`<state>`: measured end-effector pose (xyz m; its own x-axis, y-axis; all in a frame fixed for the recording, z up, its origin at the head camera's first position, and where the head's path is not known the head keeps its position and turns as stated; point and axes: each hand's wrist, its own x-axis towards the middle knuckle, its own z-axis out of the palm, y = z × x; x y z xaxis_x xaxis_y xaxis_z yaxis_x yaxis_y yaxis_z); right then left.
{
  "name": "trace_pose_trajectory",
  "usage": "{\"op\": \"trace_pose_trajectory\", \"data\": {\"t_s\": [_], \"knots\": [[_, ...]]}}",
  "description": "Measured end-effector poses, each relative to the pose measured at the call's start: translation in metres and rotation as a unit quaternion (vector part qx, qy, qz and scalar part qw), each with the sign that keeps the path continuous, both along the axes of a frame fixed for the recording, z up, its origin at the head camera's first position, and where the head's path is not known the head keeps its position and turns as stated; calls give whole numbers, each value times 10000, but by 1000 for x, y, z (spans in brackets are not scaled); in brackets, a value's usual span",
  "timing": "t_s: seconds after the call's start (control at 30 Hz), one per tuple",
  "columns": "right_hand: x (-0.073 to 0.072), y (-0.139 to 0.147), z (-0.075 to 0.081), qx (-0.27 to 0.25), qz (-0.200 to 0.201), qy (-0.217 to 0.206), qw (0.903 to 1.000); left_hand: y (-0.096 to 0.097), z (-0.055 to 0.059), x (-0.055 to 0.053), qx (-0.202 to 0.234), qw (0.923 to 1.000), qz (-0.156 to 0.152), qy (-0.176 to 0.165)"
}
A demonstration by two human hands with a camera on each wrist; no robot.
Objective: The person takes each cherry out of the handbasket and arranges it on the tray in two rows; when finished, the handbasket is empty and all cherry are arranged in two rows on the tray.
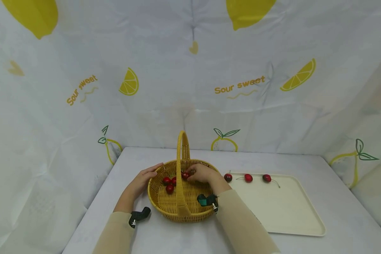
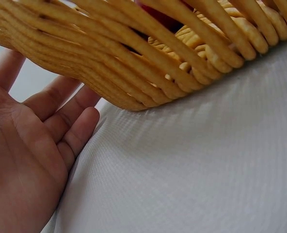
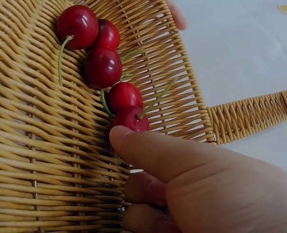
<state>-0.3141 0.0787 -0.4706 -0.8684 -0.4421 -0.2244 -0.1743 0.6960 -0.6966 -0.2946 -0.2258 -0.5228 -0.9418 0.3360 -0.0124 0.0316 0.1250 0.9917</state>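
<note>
A yellow wicker basket [image 1: 190, 218] with a tall arched handle stands on the table. Several red cherries [image 3: 103, 67] with green stems lie in a row along its inner side. My right hand [image 1: 204, 174] reaches into the basket and pinches the cherry [image 3: 134, 118] at the end of that row; in the right wrist view the thumb lies against it while the other fingers are curled, partly hidden beneath. Outside, on the basket's left, my left hand [image 1: 143, 180] rests against the rim with its fingers extended. The left wrist view shows its palm [image 2: 27, 155] beside the woven wall.
A cream tray [image 1: 282, 211] lies to the basket's right. Along its far edge are three cherries: a dark one [image 1: 228, 177] next to the basket, a red one [image 1: 248, 177] and another [image 1: 266, 178] further right. A lemon-printed cloth [image 1: 165, 116] hangs behind the table.
</note>
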Motion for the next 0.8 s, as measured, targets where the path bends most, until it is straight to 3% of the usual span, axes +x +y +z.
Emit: {"op": "trace_pose_trajectory", "data": {"t_s": [0.33, 0.57, 0.8], "knots": [[1, 2, 4, -4, 145, 196, 9997, 2, -1, -2, -13, 10000, 0, -5], [10, 2, 27, -352, 286, 315, 9985, 1, -4, -3, -36, 10000, 12, 16], [25, 13, 47, -692, -76, 438, 9966, 0, -4, -3, -75, 9999, 51, 63]]}}
